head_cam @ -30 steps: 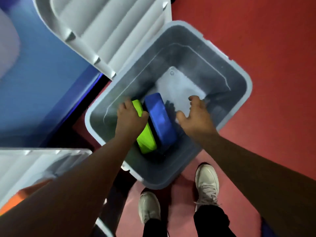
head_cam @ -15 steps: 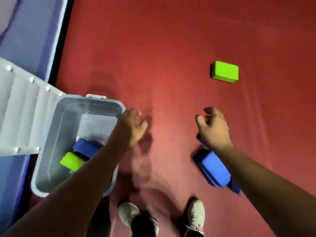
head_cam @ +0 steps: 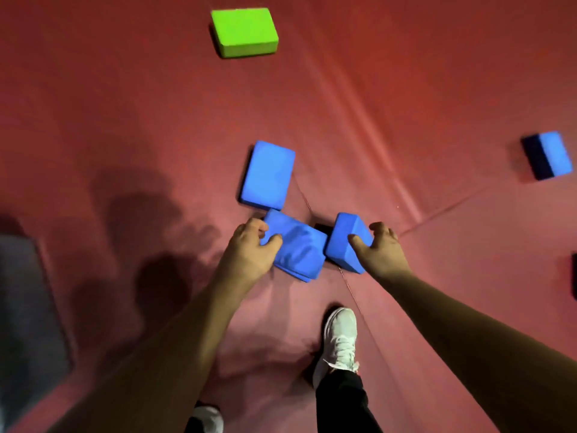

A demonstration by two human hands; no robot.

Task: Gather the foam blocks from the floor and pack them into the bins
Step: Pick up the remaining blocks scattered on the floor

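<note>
Three blue foam blocks lie close together on the red floor mat. My left hand (head_cam: pixel 249 251) grips the near-left blue block (head_cam: pixel 298 248), thumb on its top face. My right hand (head_cam: pixel 379 250) grips the near-right blue block (head_cam: pixel 343 239), which is tilted on an edge. A third blue block (head_cam: pixel 268 175) lies flat just beyond them, untouched. Farther off, a green block (head_cam: pixel 245 31) rests flat near the top. Another blue block (head_cam: pixel 549 154) sits at the right edge. The grey bin (head_cam: pixel 28 323) shows only as a blurred wall at the left edge.
My white shoe (head_cam: pixel 338 342) stands on the mat just behind the held blocks, and the toe of my other shoe (head_cam: pixel 207 417) peeks at the bottom. Mat seams run diagonally under the blocks. A dark object (head_cam: pixel 574 276) cuts the right edge.
Both hands left the bin, where a green and a blue block stayed, swung right over the mat, and now each grips a blue block on the floor.
</note>
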